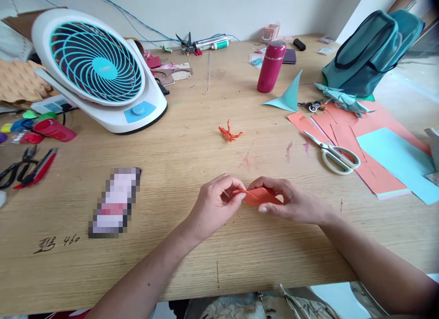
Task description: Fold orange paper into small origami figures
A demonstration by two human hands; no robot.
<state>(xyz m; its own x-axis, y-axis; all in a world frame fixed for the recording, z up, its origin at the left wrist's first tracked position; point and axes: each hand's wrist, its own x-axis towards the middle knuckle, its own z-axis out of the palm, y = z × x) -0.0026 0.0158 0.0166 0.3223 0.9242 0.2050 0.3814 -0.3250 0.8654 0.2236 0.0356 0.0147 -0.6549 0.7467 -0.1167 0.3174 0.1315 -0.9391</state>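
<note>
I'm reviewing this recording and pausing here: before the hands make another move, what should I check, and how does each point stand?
1. Left hand gripping the folded orange paper: ok, pinched at one end.
2. Right hand steadying it: ok, holding the other end.
3. Scissors clear of both hands: ok, lying apart on the right.
4. Small orange folded piece out of the way: ok, beyond the hands, untouched.
5. Paper edges lined up: cannot tell, fingers cover part of them.

White fan, magenta bottle, teal bag
</note>
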